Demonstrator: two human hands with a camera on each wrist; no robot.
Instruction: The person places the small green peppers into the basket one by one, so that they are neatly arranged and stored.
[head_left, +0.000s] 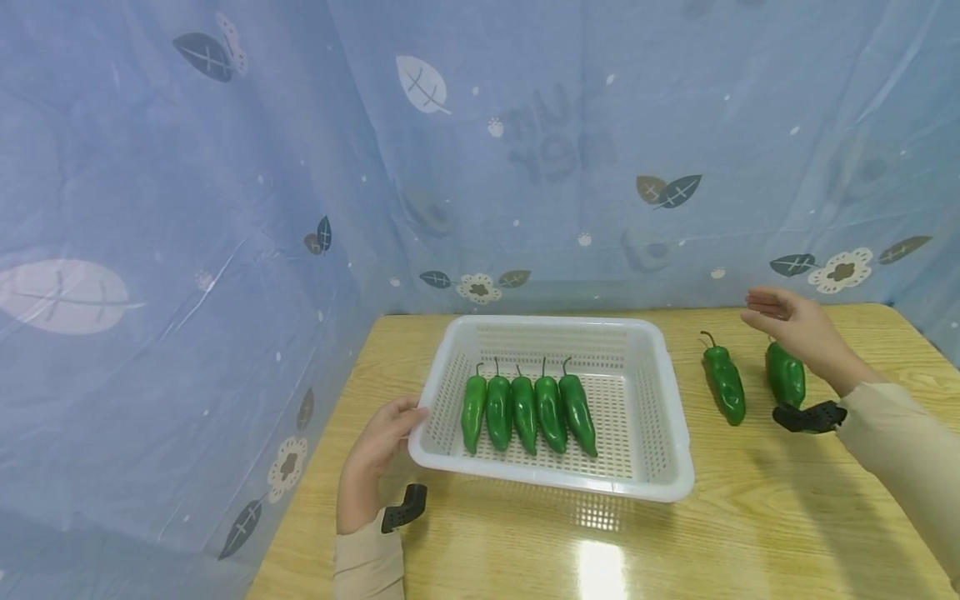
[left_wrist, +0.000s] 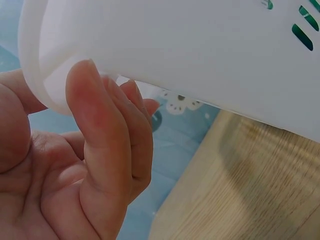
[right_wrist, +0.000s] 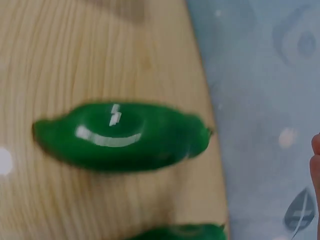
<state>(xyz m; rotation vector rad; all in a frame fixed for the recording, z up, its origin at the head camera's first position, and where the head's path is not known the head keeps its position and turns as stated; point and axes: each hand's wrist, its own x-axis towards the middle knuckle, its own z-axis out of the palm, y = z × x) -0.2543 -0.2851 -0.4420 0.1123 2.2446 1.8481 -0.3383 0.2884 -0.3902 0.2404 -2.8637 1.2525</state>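
A white plastic basket with perforated walls is tilted at the table's middle, its near side raised off the wood. Several green peppers lie side by side in its left half, stems toward the far wall. My left hand grips the basket's left rim; in the left wrist view its fingers curl against the outer wall. Two more green peppers lie on the table to the right. Above the rightmost pepper my right hand hovers with fingers extended, holding nothing. The other pepper lies just left of it.
The wooden table ends at a blue patterned curtain behind and on the left. Black wrist-worn pieces stick out from both sleeves.
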